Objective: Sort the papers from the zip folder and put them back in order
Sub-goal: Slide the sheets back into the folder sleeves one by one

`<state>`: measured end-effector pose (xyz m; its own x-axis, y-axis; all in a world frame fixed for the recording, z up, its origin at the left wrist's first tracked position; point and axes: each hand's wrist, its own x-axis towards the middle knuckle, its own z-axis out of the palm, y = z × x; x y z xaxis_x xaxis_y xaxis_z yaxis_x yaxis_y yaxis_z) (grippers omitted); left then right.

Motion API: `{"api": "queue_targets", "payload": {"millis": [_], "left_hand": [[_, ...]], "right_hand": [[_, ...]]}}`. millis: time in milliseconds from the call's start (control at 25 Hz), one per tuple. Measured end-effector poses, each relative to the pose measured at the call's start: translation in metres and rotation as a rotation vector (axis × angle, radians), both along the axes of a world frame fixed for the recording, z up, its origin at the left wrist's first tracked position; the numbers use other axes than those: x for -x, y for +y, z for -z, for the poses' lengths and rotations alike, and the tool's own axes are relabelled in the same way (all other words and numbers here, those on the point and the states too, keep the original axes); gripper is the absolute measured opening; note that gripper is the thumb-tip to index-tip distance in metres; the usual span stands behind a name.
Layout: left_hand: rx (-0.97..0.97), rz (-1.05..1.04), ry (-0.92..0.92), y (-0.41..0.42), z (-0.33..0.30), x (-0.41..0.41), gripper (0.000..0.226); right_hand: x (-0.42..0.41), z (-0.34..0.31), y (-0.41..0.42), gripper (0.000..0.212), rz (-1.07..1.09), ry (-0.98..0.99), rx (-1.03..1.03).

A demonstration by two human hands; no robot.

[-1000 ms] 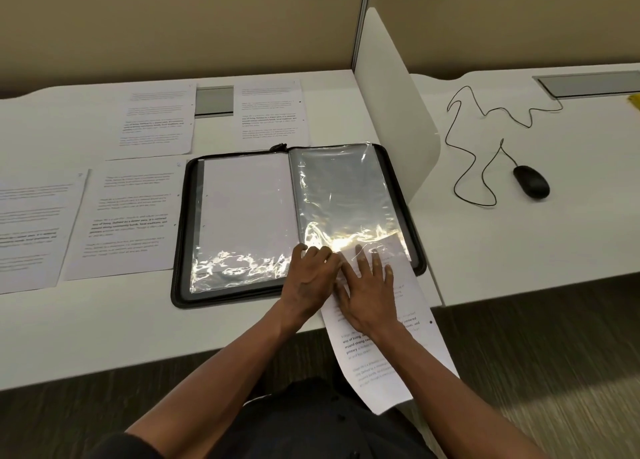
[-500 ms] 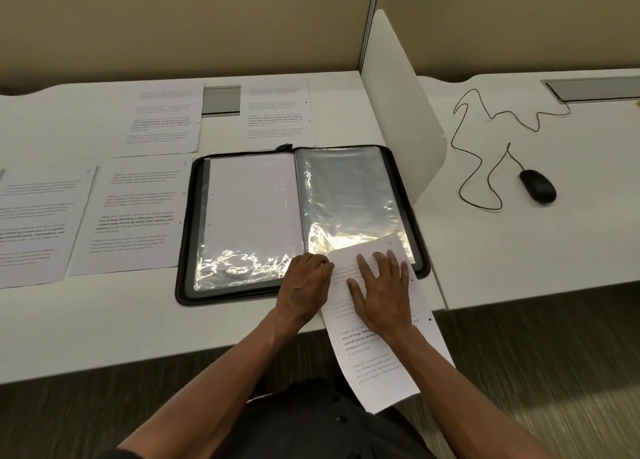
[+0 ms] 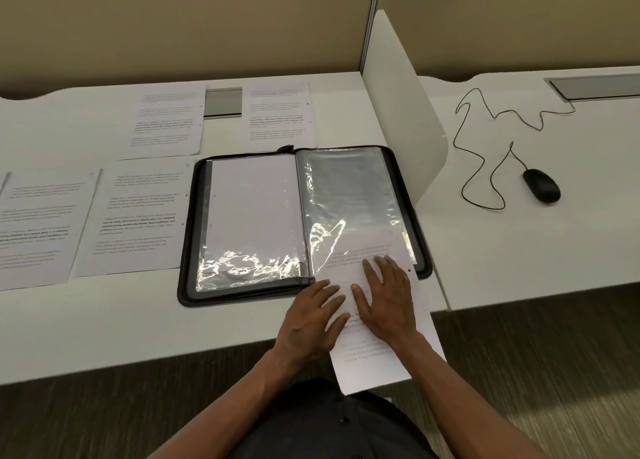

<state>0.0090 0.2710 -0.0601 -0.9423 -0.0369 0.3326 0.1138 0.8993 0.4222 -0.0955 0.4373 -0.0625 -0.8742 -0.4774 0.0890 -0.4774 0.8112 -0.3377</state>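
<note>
Desk (image 3: pixel 104 320) has 4 sorted sheets (image 3: pixel 138 216) laid out left of the open zip folder (image 3: pixel 188 237), likely so the order is readable. 1 sheet (image 3: pixel 374 361) is part-fed into the right sleeve (image 3: pixel 349 195), tail overhanging the edge. Left hand (image 3: pixel 308 320) and right hand (image 3: pixel 388 303) lie flat on it, fingers straight and spread, gripping nothing, probably to push it in.

Even, fairly bright indoor light from overhead, warm in tone. Hard white glare breaks across the plastic sleeves (image 3: pixel 346 213) of the folder (image 3: pixel 187 285) — strongest along their near edge. Shadows are soft and faint. Print on the papers (image 3: pixel 138 216) is smeared, unreadable. Wide-angle bending curves the desk (image 3: pixel 104 330) edges — corners look soft.
</note>
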Motion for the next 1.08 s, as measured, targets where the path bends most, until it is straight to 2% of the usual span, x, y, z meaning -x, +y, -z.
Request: {"api": "queue_targets", "payload": {"millis": [120, 200, 240, 320, 400, 480, 680, 800, 920, 1080], "left_hand": [[0.134, 0.057, -0.079, 0.001, 0.003, 0.002, 0.051], [0.215, 0.058, -0.122, 0.000, 0.000, 0.007, 0.059], [0.230, 0.054, -0.142, 0.000, -0.002, 0.010, 0.061], [0.252, 0.028, -0.206, 0.003, -0.005, 0.011, 0.064], [0.273, -0.012, -0.276, 0.008, -0.007, 0.010, 0.069], [0.272, -0.028, -0.312, 0.014, -0.008, 0.009, 0.074], [0.236, 0.136, -0.281, 0.021, -0.004, -0.003, 0.086], [0.283, 0.206, -0.256, 0.020, 0.002, -0.010, 0.079], [0.276, 0.236, -0.244, 0.020, 0.003, -0.006, 0.081], [0.286, 0.243, -0.179, 0.018, 0.008, 0.000, 0.056]], "right_hand": [[-0.003, -0.009, 0.003, 0.047, 0.014, 0.069, 0.136], [-0.006, -0.022, 0.018, 0.032, 0.176, 0.133, 0.267], [-0.008, -0.026, 0.029, 0.031, 0.307, 0.128, 0.301], [-0.014, -0.030, 0.054, 0.045, 0.554, 0.015, 0.295], [-0.021, -0.032, 0.073, 0.058, 0.674, -0.189, 0.282], [-0.028, -0.035, 0.082, 0.055, 0.719, -0.367, 0.342], [-0.026, -0.041, 0.080, 0.018, 0.832, -0.600, 0.681], [-0.016, -0.046, 0.075, 0.015, 0.854, -0.663, 0.802], [-0.002, -0.045, 0.075, 0.014, 0.869, -0.729, 0.877], [0.008, -0.047, 0.073, 0.012, 0.858, -0.827, 0.954]]}}
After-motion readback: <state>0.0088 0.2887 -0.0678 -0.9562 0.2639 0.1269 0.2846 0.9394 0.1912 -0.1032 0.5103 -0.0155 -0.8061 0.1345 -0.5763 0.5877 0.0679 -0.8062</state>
